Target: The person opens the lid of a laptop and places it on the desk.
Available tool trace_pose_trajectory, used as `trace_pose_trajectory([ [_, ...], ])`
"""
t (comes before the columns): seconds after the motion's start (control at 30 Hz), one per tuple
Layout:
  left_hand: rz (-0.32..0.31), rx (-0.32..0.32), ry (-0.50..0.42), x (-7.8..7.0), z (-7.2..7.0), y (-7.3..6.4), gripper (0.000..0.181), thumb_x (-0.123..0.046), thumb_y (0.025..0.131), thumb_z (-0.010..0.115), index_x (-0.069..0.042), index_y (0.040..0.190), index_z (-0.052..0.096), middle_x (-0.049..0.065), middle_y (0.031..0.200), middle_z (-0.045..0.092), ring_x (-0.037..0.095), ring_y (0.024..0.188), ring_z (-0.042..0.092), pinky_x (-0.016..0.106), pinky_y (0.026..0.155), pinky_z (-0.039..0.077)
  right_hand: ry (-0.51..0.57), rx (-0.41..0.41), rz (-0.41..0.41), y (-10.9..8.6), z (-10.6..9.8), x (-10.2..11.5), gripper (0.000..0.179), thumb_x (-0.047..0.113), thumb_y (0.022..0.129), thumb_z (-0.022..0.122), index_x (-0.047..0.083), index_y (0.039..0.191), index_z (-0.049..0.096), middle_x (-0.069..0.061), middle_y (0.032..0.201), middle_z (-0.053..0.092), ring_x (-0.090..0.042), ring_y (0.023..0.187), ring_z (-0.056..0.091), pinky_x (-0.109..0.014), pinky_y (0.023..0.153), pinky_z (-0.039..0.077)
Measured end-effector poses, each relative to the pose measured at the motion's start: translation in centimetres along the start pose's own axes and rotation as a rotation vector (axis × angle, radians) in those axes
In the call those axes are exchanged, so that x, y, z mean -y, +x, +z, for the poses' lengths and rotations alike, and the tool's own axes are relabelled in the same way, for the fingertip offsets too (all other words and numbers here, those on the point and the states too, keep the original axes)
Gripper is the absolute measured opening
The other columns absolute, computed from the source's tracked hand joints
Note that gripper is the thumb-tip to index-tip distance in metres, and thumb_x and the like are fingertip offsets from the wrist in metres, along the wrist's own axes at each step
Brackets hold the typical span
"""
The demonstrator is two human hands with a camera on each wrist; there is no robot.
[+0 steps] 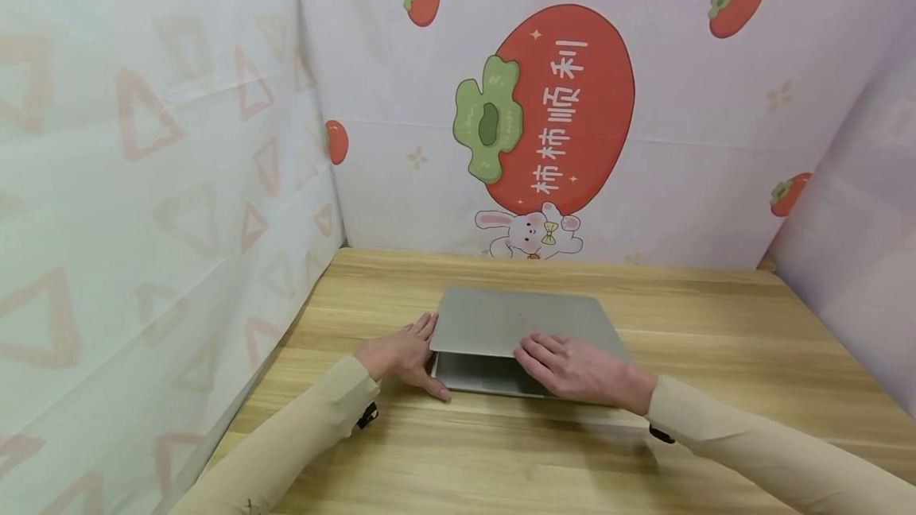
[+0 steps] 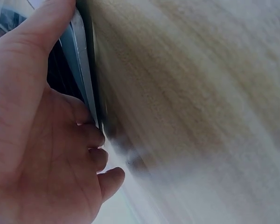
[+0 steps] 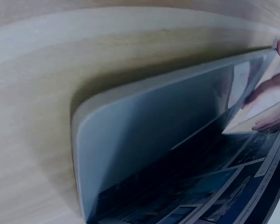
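Observation:
A grey laptop [image 1: 494, 316] sits on the wooden table, its lid lowered to a narrow angle over the base [image 1: 483, 374]. My left hand [image 1: 404, 354] lies along the laptop's left side, thumb reaching to the front corner; in the left wrist view the fingers of this hand [image 2: 60, 126] rest against the base's edge. On top of the lid, near its front edge, my right hand [image 1: 576, 368] lies flat with fingers extended. Under the lid, the right wrist view shows a lit screen [image 3: 233, 191] above the grey palm rest [image 3: 172, 112].
The wooden table [image 1: 458, 451] extends around the laptop. A hanging cloth [image 1: 386, 70] with persimmon and rabbit prints stands behind it, and another cloth [image 1: 143, 205] with triangle prints runs along the left side. Dark bands [image 1: 368, 416] show at both wrists.

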State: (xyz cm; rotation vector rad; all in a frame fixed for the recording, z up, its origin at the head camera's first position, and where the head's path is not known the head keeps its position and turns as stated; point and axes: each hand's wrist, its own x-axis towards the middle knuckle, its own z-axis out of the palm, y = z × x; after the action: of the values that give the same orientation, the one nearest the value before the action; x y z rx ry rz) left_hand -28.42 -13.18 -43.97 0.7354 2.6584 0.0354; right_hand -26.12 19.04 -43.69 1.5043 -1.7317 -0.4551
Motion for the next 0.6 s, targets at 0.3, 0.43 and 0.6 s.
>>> trace_pose_trajectory([
  [0.3,0.030,-0.007,0.024,0.6,0.3,0.6,0.123,-0.078,0.072,0.066,-0.007,0.158,0.012,0.018,0.165,-0.003,0.033,0.154,-0.001,0.047,0.124,0.014,0.028,0.084,0.037,0.3,-1.1,-1.5,0.059,0.005,0.106,0.005,0.001,0.123,0.061,-0.011,0.115,0.070,-0.020,0.102,0.070,-0.030,0.080,0.059],
  [0.43,0.039,-0.015,0.064,1.0,0.4,0.8,0.123,-0.081,0.071,0.063,-0.006,0.157,0.017,0.017,0.165,0.001,0.031,0.154,0.000,0.048,0.124,0.014,0.039,0.133,0.047,0.3,-1.4,-1.7,0.053,0.005,0.107,0.011,0.001,0.127,0.060,-0.011,0.119,0.069,-0.020,0.106,0.069,-0.030,0.083,0.058],
  [0.6,0.038,-0.010,0.091,1.0,0.3,0.8,0.124,-0.085,0.069,0.060,-0.005,0.156,0.023,0.015,0.165,0.013,0.028,0.154,-0.001,0.047,0.124,0.014,0.090,0.170,0.091,0.3,-1.6,-2.1,0.032,0.006,0.105,0.037,-0.001,0.130,0.057,-0.013,0.123,0.067,-0.021,0.109,0.068,-0.031,0.084,0.058],
])
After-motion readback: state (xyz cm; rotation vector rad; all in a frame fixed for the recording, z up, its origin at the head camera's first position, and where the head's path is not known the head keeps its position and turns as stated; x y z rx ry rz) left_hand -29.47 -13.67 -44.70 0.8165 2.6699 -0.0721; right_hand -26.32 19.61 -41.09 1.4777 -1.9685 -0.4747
